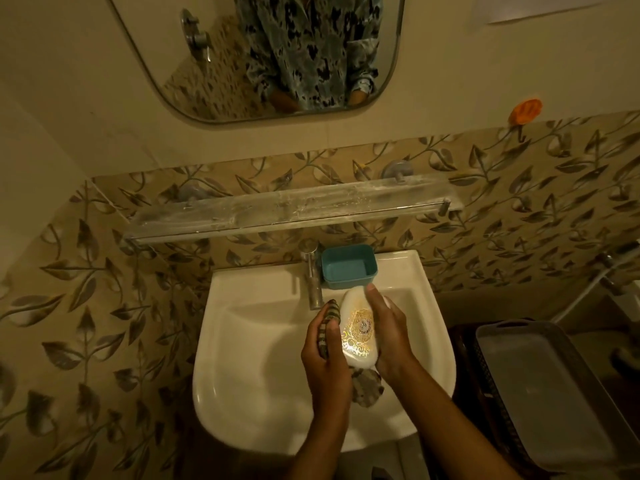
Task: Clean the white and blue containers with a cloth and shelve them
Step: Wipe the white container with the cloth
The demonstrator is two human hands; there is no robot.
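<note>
Our left hand (327, 355), gripping the cloth (367, 386), and our right hand (389, 337), gripping the white container (358, 327), fill the middle of the sink (242, 341). The tap (313, 278) just above the left hand and the blue container (348, 268) on the rim above the right hand block the way straight up the frame. We find open room in the basin's left half and past the tap's left side up to the shelf (287, 211), while a grey tray (540, 393) crowds the lower right.
</note>
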